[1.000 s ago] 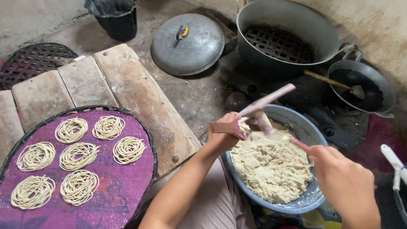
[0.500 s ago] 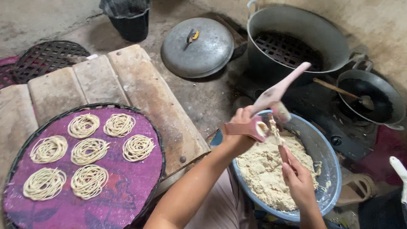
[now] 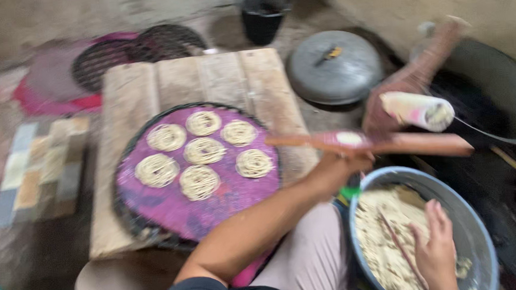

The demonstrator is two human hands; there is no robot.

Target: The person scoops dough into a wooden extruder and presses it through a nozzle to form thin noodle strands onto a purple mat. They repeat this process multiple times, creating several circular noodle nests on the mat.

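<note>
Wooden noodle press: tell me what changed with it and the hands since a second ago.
The left hand has swung the pink wooden noodle press from over the blue dough bowl toward the round purple tray. The right hand dropped from the press into the pale dough. Seven noodle coils lie unchanged.

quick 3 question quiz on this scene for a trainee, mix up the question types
1. True or false: the left hand holds the wooden noodle press above the blue basin.
2. How many noodle coils lie on the purple cloth-covered tray?
3. Where is the right hand? A) on the round metal lid B) in the dough inside the basin C) on the wooden planks

Key: 1 true; 2 seven; 3 B
</note>
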